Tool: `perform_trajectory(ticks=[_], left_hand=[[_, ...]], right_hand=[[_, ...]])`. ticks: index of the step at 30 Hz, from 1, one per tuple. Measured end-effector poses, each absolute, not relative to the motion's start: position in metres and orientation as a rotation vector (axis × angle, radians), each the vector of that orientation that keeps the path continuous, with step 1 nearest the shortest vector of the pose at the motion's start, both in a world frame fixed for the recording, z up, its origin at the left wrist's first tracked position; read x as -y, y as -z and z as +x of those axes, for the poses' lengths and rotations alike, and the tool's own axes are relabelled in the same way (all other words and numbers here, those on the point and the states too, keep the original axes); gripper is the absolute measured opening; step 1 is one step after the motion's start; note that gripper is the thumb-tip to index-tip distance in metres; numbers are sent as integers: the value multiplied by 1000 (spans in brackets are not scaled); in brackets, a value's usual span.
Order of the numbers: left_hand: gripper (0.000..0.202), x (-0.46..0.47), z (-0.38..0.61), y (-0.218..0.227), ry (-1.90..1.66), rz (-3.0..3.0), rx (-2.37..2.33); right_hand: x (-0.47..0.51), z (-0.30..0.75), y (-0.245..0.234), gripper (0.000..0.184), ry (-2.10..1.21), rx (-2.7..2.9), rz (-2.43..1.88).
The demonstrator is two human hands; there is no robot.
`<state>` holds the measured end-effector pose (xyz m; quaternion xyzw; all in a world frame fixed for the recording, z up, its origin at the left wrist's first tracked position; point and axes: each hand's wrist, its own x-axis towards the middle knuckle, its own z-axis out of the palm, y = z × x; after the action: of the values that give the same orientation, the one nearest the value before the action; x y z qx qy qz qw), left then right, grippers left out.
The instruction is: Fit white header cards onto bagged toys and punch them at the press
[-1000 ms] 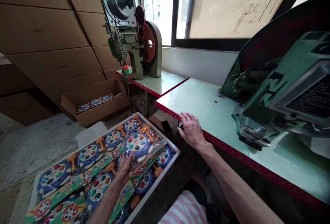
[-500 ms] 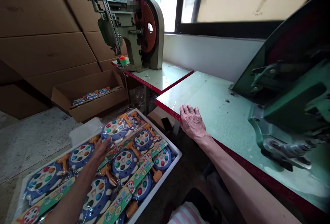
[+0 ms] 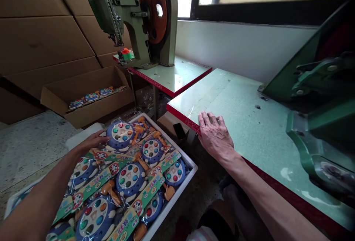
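My left hand [image 3: 95, 140] grips the left edge of a bagged toy [image 3: 119, 134], a blue round whack-a-mole-style piece with coloured buttons. Its thumb and fingertips are partly hidden against the bag. The toy lies at the far left corner of a white tray [image 3: 172, 189] packed with more bagged toys, orange mallets and green printed header cards [image 3: 124, 226]. My right hand [image 3: 216, 133] lies palm down on the corner of a green tabletop [image 3: 235, 96], fingers stretched out over the red edge and holding nothing.
A press machine [image 3: 135, 22] with a red wheel stands on a second table behind. Another green machine [image 3: 313, 152] is at the right. An open carton [image 3: 97, 104] with similar toys sits at the back left, before stacked cartons [image 3: 41, 44]. A dark phone-like object [image 3: 179, 131] lies below the table.
My left hand has shifted outward to the toy's left edge, and the toy now faces up more squarely with its card turned leftward. The view has tilted down. My right hand stays on the table.
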<state>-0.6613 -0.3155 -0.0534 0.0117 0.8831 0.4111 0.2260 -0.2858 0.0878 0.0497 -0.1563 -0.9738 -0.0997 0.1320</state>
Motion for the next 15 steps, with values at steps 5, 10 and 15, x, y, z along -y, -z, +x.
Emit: perform_trajectory(ticks=[5,10,15], left_hand=[[98,282,-701,56,-810,383,-2348],[81,233,-735,61,-670,537,-2416],[63,197,-715,117,-505,619,-2776]], right_hand=[[-89,-287,-49,63,287,2851,-453],[-90,-288,-46,62,329,2857,-465],[-90,-289,-44,62,282,2855,-481]])
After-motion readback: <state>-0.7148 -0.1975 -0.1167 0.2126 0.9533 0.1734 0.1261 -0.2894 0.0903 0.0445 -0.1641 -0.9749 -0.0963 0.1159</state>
